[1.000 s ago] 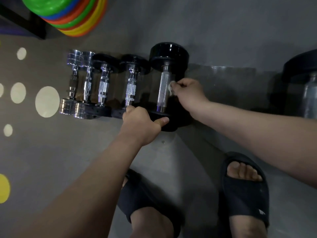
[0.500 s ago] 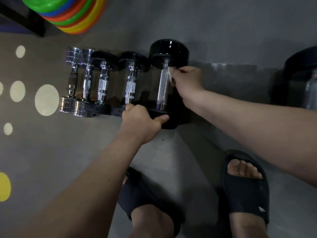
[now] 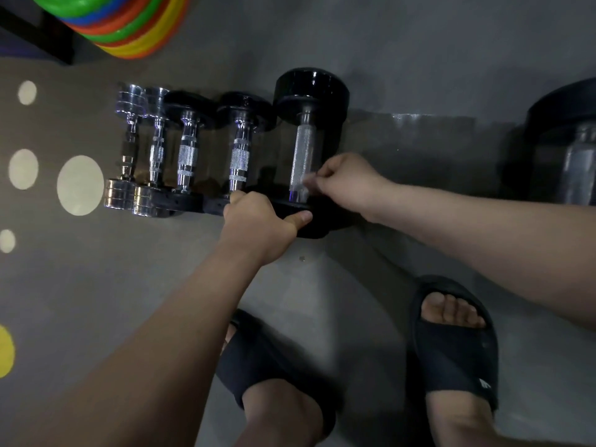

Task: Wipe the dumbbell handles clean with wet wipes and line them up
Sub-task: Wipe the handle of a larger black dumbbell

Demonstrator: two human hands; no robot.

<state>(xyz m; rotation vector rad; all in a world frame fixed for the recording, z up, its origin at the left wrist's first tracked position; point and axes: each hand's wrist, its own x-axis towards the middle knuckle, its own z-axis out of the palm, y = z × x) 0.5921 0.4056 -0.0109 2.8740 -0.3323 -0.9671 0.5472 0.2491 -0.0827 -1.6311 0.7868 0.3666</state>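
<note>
From my remote seat I see a matte grey floor [image 3: 387, 43] filling most of the frame, with pale round dots [image 3: 80, 185] painted along its left side. At the right edge sits a big dark dumbbell [image 3: 567, 150], blurred and cut off by the frame.

In the upper centre, a large black dumbbell with a knurled steel handle [image 3: 303, 146] lies with its handle running up and down the frame and its far head toward the top. Just left of it is a row of smaller ones with their handles parallel to it. Nearest are two black-ended dumbbells [image 3: 240, 156], then two all-chrome dumbbells [image 3: 129, 146] at the left end of the row.

A stack of flat coloured discs [image 3: 129, 24] in green, blue, orange and yellow fills the upper left corner. At the bottom, two feet in black slide sandals [image 3: 451, 350] stand on the floor.

The left hand [image 3: 261, 224] comes up from the lower left and grips the near head of the large black dumbbell. Its fingers are curled over the top and its thumb lies along the edge. The right hand [image 3: 348, 182] reaches in from the right with its fingertips pinched together on a small white wet wipe [image 3: 304, 182]. It holds the wipe against the lower end of the steel handle, just above the near head.
</note>
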